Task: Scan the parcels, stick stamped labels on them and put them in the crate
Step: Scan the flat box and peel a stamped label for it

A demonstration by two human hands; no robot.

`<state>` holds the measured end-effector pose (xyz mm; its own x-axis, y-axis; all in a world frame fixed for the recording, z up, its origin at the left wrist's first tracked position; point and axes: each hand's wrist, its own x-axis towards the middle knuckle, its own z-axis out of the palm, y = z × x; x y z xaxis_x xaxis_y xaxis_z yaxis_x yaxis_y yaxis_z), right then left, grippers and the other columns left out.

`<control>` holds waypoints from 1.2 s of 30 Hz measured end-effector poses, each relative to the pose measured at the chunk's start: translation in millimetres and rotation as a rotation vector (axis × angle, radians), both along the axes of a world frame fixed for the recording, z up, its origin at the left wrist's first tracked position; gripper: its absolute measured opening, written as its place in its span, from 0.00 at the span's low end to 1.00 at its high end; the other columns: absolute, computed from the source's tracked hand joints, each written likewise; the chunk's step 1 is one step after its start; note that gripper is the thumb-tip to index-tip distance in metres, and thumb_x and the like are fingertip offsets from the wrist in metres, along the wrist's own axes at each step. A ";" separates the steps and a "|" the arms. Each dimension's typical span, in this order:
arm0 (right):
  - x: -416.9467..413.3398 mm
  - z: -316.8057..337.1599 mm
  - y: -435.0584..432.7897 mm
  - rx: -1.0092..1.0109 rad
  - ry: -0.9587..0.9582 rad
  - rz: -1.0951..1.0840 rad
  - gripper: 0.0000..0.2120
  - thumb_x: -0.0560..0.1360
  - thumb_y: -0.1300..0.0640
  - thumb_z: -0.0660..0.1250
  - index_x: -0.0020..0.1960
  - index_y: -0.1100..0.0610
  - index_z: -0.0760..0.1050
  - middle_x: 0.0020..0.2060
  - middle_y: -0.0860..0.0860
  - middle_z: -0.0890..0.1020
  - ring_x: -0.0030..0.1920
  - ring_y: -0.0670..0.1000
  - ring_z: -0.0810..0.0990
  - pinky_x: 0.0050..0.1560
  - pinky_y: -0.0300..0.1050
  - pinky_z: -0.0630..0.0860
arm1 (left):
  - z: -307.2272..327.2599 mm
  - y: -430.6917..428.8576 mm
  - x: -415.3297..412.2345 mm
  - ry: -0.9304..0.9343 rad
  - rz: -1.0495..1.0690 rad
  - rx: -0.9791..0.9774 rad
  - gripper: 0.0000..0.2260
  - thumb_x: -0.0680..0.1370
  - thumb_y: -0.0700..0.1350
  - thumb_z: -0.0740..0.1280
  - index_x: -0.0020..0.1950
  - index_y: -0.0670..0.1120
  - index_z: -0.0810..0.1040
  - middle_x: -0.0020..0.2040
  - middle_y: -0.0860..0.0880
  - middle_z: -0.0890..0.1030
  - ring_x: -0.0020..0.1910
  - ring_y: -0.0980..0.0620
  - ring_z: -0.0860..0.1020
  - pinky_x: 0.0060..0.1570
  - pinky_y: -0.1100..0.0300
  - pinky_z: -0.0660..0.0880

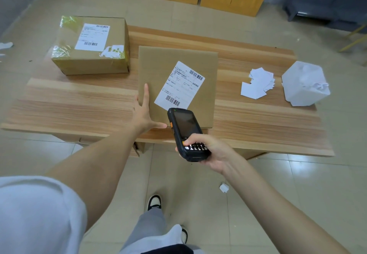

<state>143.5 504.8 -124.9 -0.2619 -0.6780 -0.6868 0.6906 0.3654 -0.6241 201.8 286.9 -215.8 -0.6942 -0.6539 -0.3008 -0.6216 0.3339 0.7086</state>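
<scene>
At the far left of the table (69,98) sits a taped parcel (90,45) that already carries a printed label; no hand is on it. Right of it, the left grip (143,112) is released: the fingers are straight, with the forefinger laid along the left edge and the thumb along the near edge of the flat parcel (198,61). This parcel lies at the table's centre. Its shipping label (179,85) faces up at a tilt, with one barcode at its top right and another at its lower left. The scanner (185,132) hangs over the parcel's near edge, its head pointed toward the lower barcode. The right grip (208,152) grasps the scanner's lower body, thumb on the keypad. The step in hand appears to be scanning. Steady the parcel with the flat hand, aim the scanner head squarely at one barcode only, and avoid shading it. Further right lie loose white labels (258,83) and a white wrapped bundle (304,83). No crate is in view.
</scene>
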 end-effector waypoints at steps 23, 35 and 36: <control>-158.8 -111.8 10.7 0.538 0.429 -0.427 0.40 0.61 0.72 0.74 0.68 0.58 0.62 0.58 0.57 0.77 0.58 0.59 0.77 0.59 0.58 0.75 | 22.6 -56.6 -57.5 -0.433 -0.194 0.155 0.64 0.61 0.57 0.79 0.71 0.60 0.25 0.76 0.39 0.44 0.75 0.40 0.54 0.67 0.45 0.63; -164.7 -136.3 13.2 0.663 0.607 -0.226 0.34 0.60 0.69 0.78 0.63 0.64 0.69 0.56 0.59 0.78 0.52 0.57 0.77 0.49 0.49 0.75 | 15.9 -63.0 -70.3 -0.311 -0.143 0.256 0.65 0.60 0.51 0.81 0.71 0.62 0.27 0.76 0.39 0.41 0.76 0.42 0.48 0.72 0.43 0.56; -168.8 -134.9 16.0 0.712 0.610 -0.155 0.36 0.59 0.65 0.79 0.65 0.64 0.68 0.58 0.58 0.77 0.55 0.57 0.76 0.51 0.49 0.74 | 15.2 -64.1 -72.8 -0.308 -0.140 0.254 0.65 0.60 0.50 0.81 0.71 0.62 0.28 0.75 0.39 0.42 0.76 0.42 0.48 0.72 0.43 0.56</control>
